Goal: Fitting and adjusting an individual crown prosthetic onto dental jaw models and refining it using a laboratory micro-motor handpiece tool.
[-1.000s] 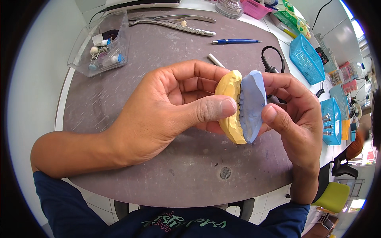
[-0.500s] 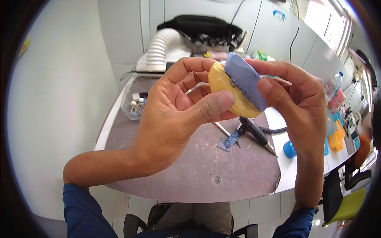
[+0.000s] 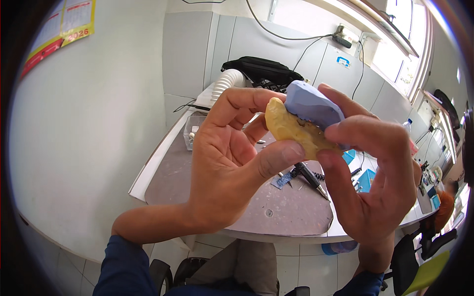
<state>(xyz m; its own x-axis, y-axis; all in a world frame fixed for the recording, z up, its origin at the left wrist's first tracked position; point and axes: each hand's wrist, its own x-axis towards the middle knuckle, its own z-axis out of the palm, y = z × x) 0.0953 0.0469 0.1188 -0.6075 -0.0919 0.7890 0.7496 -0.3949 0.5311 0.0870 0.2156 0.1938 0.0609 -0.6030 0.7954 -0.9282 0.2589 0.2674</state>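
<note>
My left hand [image 3: 222,172] grips a yellow dental cast [image 3: 281,123] from the left, thumb on its lower edge and fingers behind it. My right hand [image 3: 373,185] holds a blue dental cast [image 3: 308,101] on top of the yellow one; its fingertips also press on the yellow cast's right end. Both casts are tilted, their tooth rows facing each other with a dark gap partly showing. Below them on the desk lie a handheld tool with a coiled cord [image 3: 311,177] and a small blue patterned piece [image 3: 280,181].
The grey desk mat [image 3: 269,222] carries a clear tray [image 3: 189,143], half hidden behind my left hand. A white hose [image 3: 224,84] and black bag [image 3: 256,69] sit at the back. Blue baskets [image 3: 366,180] stand on the right. A person in orange [image 3: 444,207] is at the far right, beside chairs.
The view has tilted up toward the wall. The casts turned from upright side by side to tilted, blue above yellow, and my right fingers shifted lower onto the yellow cast.
</note>
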